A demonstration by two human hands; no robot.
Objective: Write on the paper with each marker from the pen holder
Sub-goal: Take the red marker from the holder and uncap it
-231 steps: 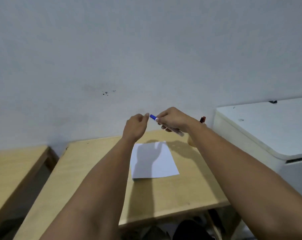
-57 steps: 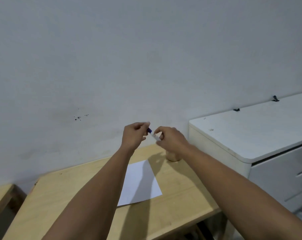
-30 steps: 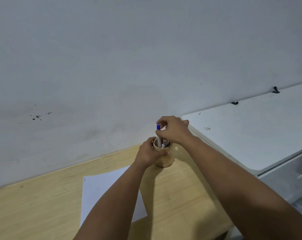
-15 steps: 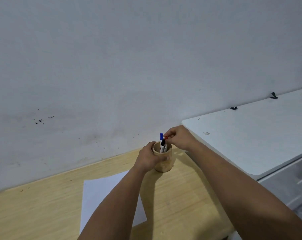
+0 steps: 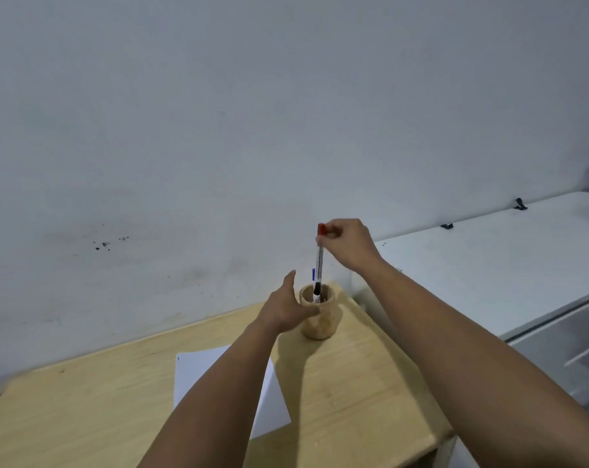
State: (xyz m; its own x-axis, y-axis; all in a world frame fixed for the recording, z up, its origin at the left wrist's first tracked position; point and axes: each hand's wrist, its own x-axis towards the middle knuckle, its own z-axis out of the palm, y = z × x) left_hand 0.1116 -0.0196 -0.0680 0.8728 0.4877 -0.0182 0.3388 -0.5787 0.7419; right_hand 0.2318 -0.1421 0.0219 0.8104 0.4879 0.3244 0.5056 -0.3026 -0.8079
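Note:
A round wooden pen holder (image 5: 322, 324) stands at the far right corner of the wooden table (image 5: 370, 393). My right hand (image 5: 347, 243) pinches the red-capped marker (image 5: 319, 258) near its cap and holds it upright, its lower end just above the holder's mouth. A blue-capped marker (image 5: 313, 274) and a black-capped marker (image 5: 316, 292) stand in the holder. My left hand (image 5: 288, 307) rests against the holder's left side with the thumb raised and fingers on its rim. A white sheet of paper (image 5: 198, 369) lies on the table, partly under my left forearm.
A white cabinet (image 5: 488, 265) stands right beside the table on the right, its top higher than the tabletop. A plain grey wall (image 5: 218, 130) with a few dark specks runs directly behind the table and holder.
The blue-capped marker was capped and set back in the holder. My right hand then took the red-capped marker and has lifted it up almost out of the holder. My left hand has loosened on the holder.

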